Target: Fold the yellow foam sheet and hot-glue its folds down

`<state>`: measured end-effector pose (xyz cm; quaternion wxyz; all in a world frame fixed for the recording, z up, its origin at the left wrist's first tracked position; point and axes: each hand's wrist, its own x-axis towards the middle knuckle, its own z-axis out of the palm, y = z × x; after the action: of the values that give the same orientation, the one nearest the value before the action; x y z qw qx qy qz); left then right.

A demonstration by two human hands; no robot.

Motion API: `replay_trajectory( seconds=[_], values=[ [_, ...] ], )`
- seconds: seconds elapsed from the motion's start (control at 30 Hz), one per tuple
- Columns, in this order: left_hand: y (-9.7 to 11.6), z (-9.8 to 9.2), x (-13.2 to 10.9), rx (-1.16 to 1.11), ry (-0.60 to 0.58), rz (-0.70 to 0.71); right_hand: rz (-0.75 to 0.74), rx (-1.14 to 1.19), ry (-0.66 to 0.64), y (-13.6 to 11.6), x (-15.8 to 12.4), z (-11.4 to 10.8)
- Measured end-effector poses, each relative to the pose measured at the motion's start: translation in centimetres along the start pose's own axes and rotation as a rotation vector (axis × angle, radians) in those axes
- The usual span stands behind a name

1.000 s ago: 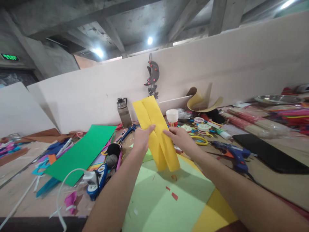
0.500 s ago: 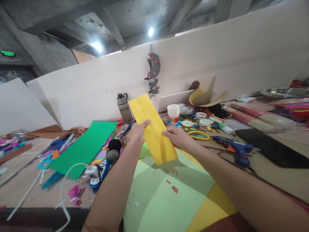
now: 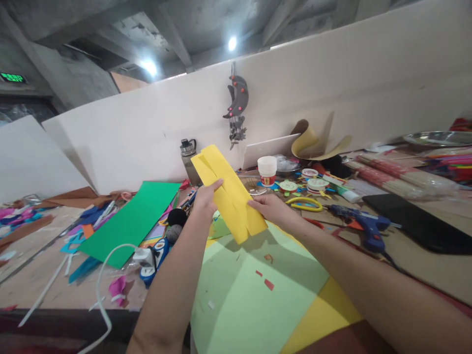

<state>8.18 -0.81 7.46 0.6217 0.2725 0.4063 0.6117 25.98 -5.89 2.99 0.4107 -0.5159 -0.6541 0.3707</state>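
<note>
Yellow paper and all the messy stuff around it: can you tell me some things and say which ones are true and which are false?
1. The left hand and the right hand both hold the yellow paper up off the table. True.
2. The glue gun on the table is red. False: it is blue.
3. A water bottle stands by the white wall, behind the yellow paper. True.
4. The right hand is holding the scissors. False: the scissors lie on the table, and the right hand grips the yellow paper.
5. A green sheet lies to the left of the left hand. True.
</note>
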Motion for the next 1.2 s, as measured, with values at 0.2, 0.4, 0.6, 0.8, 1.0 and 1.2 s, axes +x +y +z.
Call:
replay_trajectory(
  seconds=[0.2, 0.4, 0.6, 0.8, 1.0, 1.2],
  values=[
    [0.9, -0.9, 0.7, -0.013, 0.062, -0.018, 0.031, -0.046, -0.048, -0.4, -0.3, -0.1],
    [0.9, -1.2, 1.0, -0.023, 0.106, -0.027, 0.027, -0.087, -0.037, -0.6, -0.3, -0.1],
    [1.2, -1.5, 1.0, -0.022, 0.109, -0.063, 0.009, -0.143, -0.023, -0.1, 0.0, -0.1],
    [1.6, -2.0, 1.5, -0.012, 0.142, -0.072, -0.012, -0.169, -0.023, 0.5, 0.3, -0.1],
    [2.1, -2.2, 1.8, -0.057, 0.197, -0.069, -0.015, -0.204, -0.013, -0.2, 0.1, -0.5],
    [2.0, -2.2, 1.8, -0.090, 0.260, -0.051, -0.050, -0.233, 0.054, -0.3, 0.0, -0.9]
  ],
)
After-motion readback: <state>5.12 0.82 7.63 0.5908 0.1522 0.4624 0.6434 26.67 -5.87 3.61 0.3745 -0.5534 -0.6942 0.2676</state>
